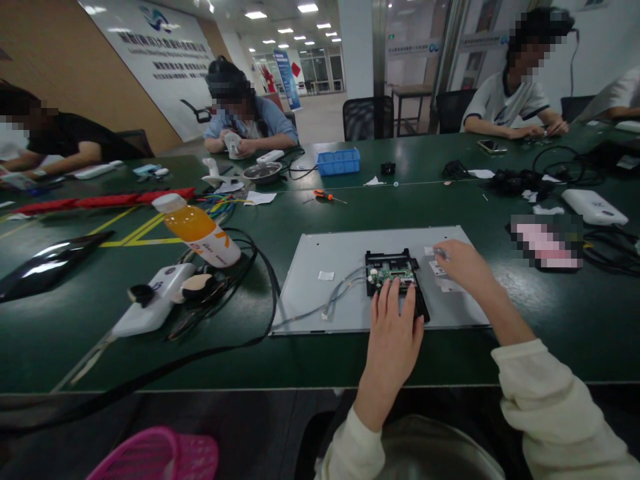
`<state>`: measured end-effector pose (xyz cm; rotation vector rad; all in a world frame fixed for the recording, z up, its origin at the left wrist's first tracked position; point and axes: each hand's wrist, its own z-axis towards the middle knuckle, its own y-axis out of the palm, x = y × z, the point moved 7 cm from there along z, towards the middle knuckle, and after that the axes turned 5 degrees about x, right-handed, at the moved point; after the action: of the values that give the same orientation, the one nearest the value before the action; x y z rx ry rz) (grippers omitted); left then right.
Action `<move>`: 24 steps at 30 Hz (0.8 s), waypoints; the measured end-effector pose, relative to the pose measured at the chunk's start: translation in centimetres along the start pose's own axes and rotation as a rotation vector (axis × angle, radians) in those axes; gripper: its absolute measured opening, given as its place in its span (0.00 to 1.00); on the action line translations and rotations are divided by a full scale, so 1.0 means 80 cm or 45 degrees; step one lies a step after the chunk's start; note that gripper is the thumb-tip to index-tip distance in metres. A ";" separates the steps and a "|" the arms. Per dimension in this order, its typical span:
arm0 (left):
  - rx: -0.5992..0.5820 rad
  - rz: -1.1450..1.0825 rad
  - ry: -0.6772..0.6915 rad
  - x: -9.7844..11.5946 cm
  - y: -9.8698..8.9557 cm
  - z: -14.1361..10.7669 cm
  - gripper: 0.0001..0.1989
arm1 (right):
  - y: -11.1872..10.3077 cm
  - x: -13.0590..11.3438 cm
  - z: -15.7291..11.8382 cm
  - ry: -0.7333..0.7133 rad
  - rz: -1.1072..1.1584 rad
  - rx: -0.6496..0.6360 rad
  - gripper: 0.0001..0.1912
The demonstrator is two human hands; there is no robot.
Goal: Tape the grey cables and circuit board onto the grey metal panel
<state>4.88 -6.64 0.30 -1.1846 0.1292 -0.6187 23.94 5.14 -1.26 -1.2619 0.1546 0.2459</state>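
Note:
A flat grey panel [345, 253] lies on the green table in front of me. On it rests a black frame [421, 301] with a green circuit board [387, 274], and thin wires run from its left side over the panel. My left hand [395, 320] lies on the lower part of the frame and board, its fingers spread. To the right of the frame, my right hand [463, 263] is closed above some labels [447, 285] on the panel; its fingertips pinch something small that I cannot make out.
On the left stand a tilted orange drink bottle [200, 230], a white device [153, 303] and black cables. Beyond the panel are an orange screwdriver [323, 195] and a blue basket [339, 162]. A pink phone [545, 243] lies at right. Several people sit around the table.

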 end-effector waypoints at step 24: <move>0.015 0.035 0.013 0.000 0.000 0.000 0.25 | 0.005 -0.019 -0.003 -0.029 0.071 0.033 0.16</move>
<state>4.91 -6.66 0.32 -1.1668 0.1503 -0.6008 22.39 4.90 -1.31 -1.2299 0.1725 0.3053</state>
